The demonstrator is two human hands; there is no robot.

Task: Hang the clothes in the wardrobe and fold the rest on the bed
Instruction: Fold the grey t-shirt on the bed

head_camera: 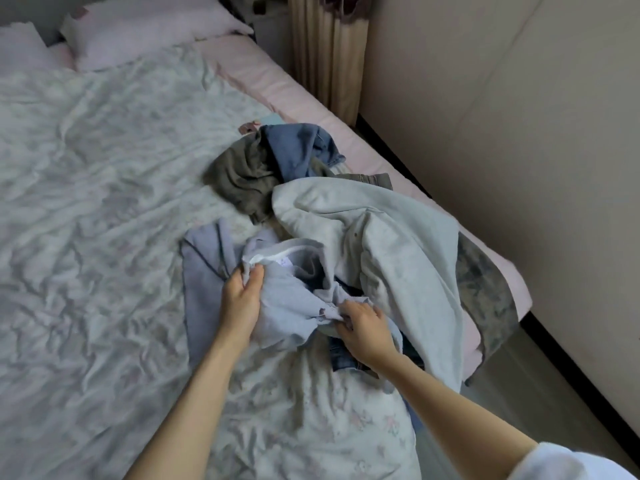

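Now my left hand (242, 292) and right hand (363, 329) pinch the lilac top (287, 299), probably its neckline, near the bed's (86, 202) right edge; soft, light, floppy.

Both bare forearms reach forward from the near edge of the bed, converging on the pale lavender-blue cotton garment (287, 299) that lies crumpled there. The left hand (240, 296) sits at the garment's left side, near its white-lined neckline, with thumb and curled fingers pinching a fold of the cloth, palm turned inward. The right hand (363, 329) lies at the garment's right side, knuckles up, its fingers curled down and gripping a bunched edge. A white short sleeve (568, 462) covers the right upper arm; the left arm shows bare throughout.
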